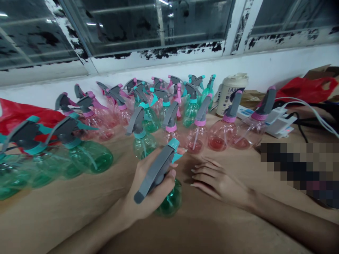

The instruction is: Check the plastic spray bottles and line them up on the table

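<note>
Green spray bottle [171, 199], tilted low on the table [66, 218], I judge empty: thin plastic, light, slick, dents if squeezed. Left hand [145, 190] closed round its neck under the grey trigger head [156, 173], the stiffest hold. Right hand [219, 183] lies flat, holding nothing, just right of the bottle

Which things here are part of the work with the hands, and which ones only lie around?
In use: left hand gripping a green spray bottle; right hand flat on the table; rows of pink and green bottles.
Lying about: paper cup, red bag, white power strip.
</note>
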